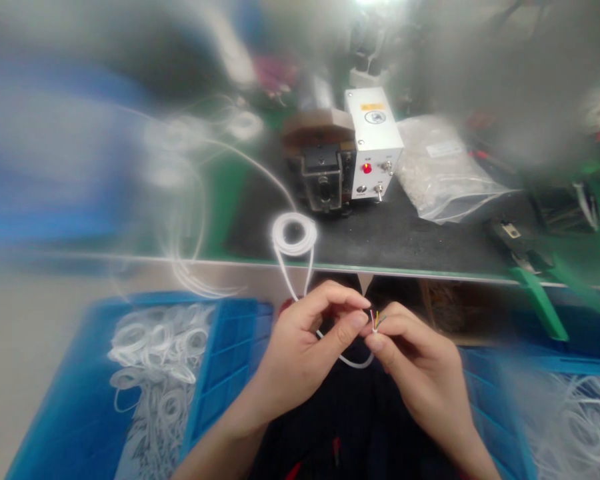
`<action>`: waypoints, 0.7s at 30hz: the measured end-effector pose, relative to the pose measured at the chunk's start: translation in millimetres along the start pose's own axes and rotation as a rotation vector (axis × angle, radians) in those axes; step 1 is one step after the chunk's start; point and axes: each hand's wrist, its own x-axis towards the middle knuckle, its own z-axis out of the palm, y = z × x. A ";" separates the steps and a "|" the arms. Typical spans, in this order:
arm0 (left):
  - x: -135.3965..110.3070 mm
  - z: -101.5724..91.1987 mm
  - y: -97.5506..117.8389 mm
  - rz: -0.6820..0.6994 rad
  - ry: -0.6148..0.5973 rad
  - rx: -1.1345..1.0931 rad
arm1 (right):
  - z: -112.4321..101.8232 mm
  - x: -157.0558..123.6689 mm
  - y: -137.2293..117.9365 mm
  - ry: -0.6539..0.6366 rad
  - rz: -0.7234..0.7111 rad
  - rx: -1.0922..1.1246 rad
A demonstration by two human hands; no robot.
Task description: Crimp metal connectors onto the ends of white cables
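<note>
A white cable (357,365) hangs in a loop under my hands, with its stripped end upward and several thin coloured wires (377,319) fanned out of it. My right hand (423,357) pinches the cable just below those wires, between thumb and index finger. Close on the left of the wires, my left hand (313,340) has its thumb and index finger drawn together. Whether a wire or part of the cable lies between them is hidden. The cable's coiled part (294,233) rests on the black mat (405,243) at the bench edge.
Behind the coil stands a white machine box (375,127) with a lit red switch. To its right lie a clear plastic bag (440,167) and green-handled pliers (540,300) jutting over the edge. Blue crates (225,360) of coiled cables flank me.
</note>
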 end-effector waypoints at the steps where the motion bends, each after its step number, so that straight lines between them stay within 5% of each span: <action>1: 0.2 0.4 -0.3 0.033 0.016 0.029 | 0.4 0.1 0.1 -0.001 0.000 0.006; 6: 1.5 0.8 -0.3 0.114 0.019 0.113 | 1.5 -0.6 0.7 -0.007 0.018 0.014; 16: 7.0 0.1 -2.5 -0.170 -0.098 -0.304 | 0.7 0.9 -1.8 -0.019 0.009 0.054; 21: 11.2 1.4 -5.6 -0.271 -0.182 -0.335 | -0.2 0.7 -1.7 -0.023 0.000 0.059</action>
